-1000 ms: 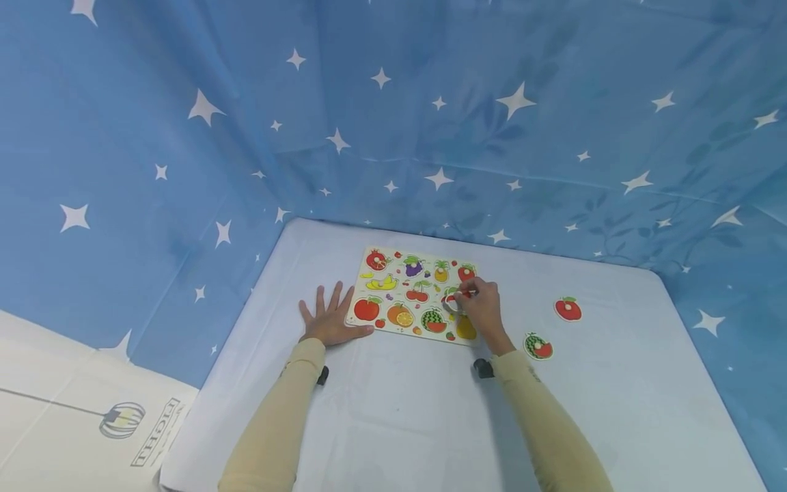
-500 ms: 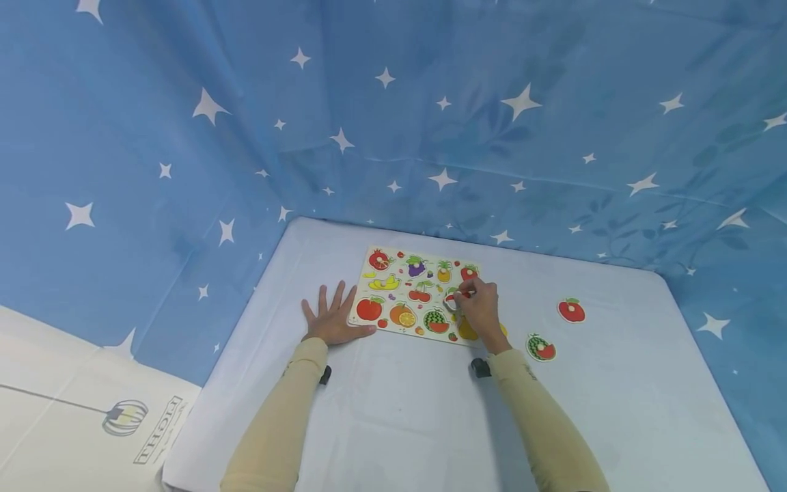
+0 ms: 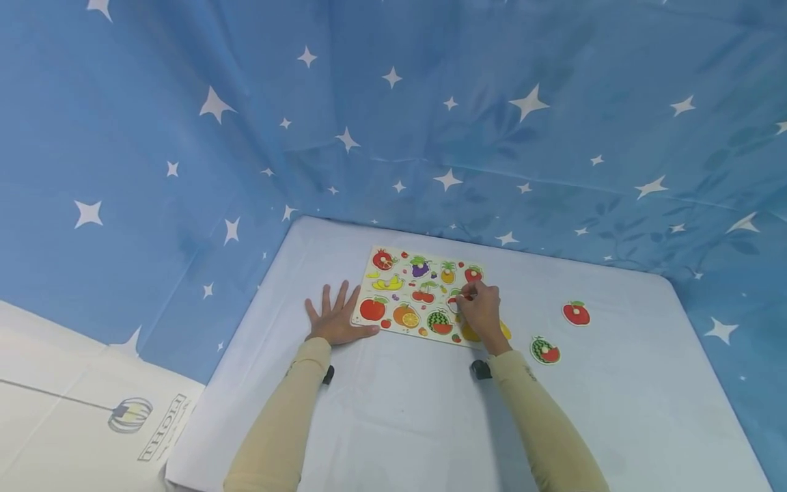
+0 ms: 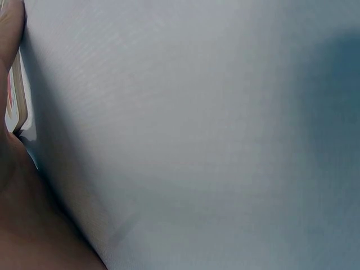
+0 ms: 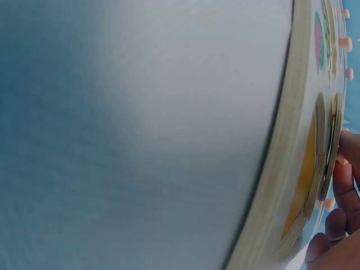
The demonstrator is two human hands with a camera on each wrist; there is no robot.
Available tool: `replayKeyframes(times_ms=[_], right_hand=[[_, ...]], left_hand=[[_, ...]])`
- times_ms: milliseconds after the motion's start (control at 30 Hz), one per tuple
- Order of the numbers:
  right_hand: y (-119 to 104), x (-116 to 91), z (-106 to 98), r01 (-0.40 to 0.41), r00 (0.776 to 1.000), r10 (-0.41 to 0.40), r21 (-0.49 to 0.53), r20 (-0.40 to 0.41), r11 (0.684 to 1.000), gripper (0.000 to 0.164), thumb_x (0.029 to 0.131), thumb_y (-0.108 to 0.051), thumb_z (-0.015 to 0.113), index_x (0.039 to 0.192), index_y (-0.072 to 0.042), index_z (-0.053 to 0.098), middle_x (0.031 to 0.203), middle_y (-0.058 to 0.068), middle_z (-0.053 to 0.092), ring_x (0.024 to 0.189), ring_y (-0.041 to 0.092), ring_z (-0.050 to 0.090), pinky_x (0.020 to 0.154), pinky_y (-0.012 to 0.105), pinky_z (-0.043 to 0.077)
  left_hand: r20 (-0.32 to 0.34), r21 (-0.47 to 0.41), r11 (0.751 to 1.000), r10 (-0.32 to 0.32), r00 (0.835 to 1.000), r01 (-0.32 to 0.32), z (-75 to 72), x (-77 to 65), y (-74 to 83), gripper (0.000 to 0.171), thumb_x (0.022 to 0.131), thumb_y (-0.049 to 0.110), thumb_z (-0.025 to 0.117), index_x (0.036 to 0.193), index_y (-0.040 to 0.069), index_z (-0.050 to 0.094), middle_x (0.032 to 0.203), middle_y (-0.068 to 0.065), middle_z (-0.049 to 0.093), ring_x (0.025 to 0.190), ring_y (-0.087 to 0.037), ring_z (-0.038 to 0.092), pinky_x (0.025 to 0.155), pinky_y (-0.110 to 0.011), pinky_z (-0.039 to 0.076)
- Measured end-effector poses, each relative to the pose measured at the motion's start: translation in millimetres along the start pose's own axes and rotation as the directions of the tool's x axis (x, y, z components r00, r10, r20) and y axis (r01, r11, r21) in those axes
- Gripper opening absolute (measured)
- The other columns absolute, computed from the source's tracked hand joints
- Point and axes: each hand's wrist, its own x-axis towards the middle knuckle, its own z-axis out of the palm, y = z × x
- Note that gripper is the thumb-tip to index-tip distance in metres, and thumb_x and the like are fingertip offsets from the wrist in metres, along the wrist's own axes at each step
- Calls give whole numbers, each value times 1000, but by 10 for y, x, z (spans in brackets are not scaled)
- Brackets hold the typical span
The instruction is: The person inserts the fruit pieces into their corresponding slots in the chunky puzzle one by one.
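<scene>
A wooden fruit puzzle board (image 5: 275, 152) lies on the table, its fruit pieces fitted with small knobs. My left hand (image 3: 337, 321) rests flat with fingers spread on the cloth, thumb along the board's lower left edge. Over the board's right side, my right hand (image 3: 482, 311) pinches the knob of a fruit piece (image 5: 333, 146); red and green show on that piece in the head view, the rest hidden by the fingers. In the right wrist view it sits slightly raised, close over the board. A yellow piece (image 3: 505, 330) shows partly behind the right wrist.
Two loose knobbed pieces lie right of the board: a watermelon piece (image 3: 545, 350) and, farther back, a red apple-like piece (image 3: 576, 313). The white-covered table (image 3: 406, 424) meets a blue star-patterned curtain (image 3: 393, 137) at the back.
The head view has turned a little left, so the scene shifts right. Against the board, my right hand has slid slightly left, still pinching the piece; yellow now shows right of its wrist.
</scene>
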Motion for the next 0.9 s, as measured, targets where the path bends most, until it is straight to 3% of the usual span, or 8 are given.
replayKeyframes(times_ms=[433,733,900], right_hand=[[-27,28,18,-58,998,58,-35,5,998,14,100,-6,74,108,-1,64,119,20,49,116,37,44,101,52,42],[9,23,-62,-102,994,103,-42,24,994,19,100,-14,74,113,-4,66,130,23,46,127,43,38,105,57,40],[46,48,-139,-56,998,56,-6,28,998,27,100,-18,74,121,-2,69,134,24,51,133,44,35,112,63,29]], left_hand=[[17,27,999,-21,1000,20,-3,32,1,120,84,79,68,174,28,7,180,-4,-8,160,-43,-22,114,-77,-20],[21,35,999,-14,1000,13,48,53,-9,121,83,80,68,174,29,7,180,-4,-8,160,-43,-21,115,-77,-18],[4,20,1000,-2,1000,2,0,0,9,119,84,79,68,174,27,9,181,-5,-7,160,-43,-19,115,-77,-18]])
